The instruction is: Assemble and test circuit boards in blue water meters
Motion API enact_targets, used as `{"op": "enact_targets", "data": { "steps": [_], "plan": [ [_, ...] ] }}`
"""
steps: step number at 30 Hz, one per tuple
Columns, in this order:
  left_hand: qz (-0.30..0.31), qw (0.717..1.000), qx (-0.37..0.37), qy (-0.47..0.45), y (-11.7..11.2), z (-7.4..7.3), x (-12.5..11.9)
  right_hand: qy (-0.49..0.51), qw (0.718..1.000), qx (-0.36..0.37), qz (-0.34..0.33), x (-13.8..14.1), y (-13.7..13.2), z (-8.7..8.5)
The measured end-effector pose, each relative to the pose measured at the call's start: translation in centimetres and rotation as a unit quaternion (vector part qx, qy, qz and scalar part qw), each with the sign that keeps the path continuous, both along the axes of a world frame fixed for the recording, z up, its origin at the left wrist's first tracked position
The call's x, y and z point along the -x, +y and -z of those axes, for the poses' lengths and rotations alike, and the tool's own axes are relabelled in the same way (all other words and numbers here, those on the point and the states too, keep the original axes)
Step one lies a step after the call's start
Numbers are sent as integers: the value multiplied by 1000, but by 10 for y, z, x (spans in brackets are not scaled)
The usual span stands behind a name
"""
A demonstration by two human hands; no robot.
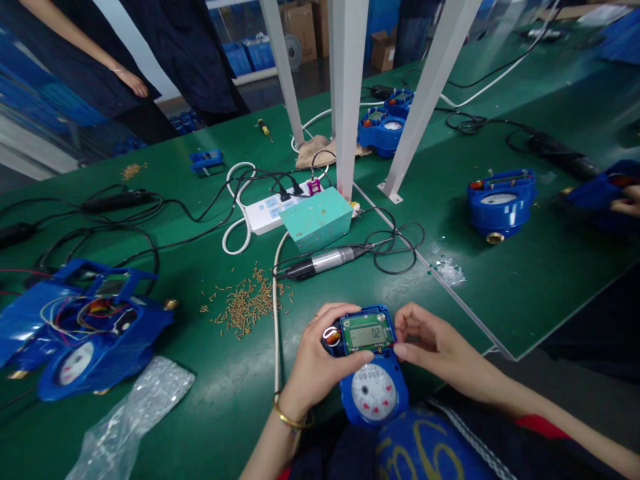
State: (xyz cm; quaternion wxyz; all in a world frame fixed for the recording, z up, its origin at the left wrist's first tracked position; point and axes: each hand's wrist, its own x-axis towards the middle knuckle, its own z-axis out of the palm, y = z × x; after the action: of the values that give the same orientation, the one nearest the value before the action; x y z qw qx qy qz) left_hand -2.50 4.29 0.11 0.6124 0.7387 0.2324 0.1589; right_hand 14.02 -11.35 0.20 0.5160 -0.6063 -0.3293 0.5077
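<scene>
A blue water meter [374, 393] is in front of me at the table's near edge, its case uncovered. It has a round white dial with red pointers, and above that a green circuit board [387, 323] with a lit display. Beside the board sits a round part with orange-brown wrapping. My left hand [320, 353] is closed around the meter's left side, thumb across the front below the display. At the meter's right edge, my right hand [425, 337] has curled fingers, with thumb and forefinger against the case by the board. Whether something small is pinched there is hidden.
Loose brass screws [245, 303] lie beside an electric screwdriver [325, 260], a teal box [320, 217] and a power strip [270, 213]. More blue meters [500, 200] stand around. Metal posts [347, 100] rise mid-table. Plastic bags [145, 407] lie left. Other people stand nearby.
</scene>
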Motion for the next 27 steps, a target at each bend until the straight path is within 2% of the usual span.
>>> {"op": "enact_targets", "data": {
  "steps": [3, 6, 9, 14, 19, 24, 27],
  "plan": [
    [-1, 1000, -7, -12, 2, 4, 0, -156, 986, -51, -33, -9, 2, -5],
    [-1, 999, -10, -40, 4, 9, 0, -305, 935, -160, -87, -19, 5, -6],
    [-3, 999, -1, -50, 4, 14, 0, -358, 900, -224, -111, -24, 8, -5],
    [-9, 999, 23, -43, 4, 16, 2, -406, 890, -188, -84, -14, 11, -9],
    [1, 999, 3, -45, 6, 16, 3, -514, 840, -162, -64, -2, 10, -13],
    [3, 999, -7, -43, 5, 15, 1, -547, 825, -131, -47, 3, 6, -14],
    [-4, 999, -14, -39, 2, 13, 0, -582, 799, -149, -28, 9, -1, -7]
  ]
}}
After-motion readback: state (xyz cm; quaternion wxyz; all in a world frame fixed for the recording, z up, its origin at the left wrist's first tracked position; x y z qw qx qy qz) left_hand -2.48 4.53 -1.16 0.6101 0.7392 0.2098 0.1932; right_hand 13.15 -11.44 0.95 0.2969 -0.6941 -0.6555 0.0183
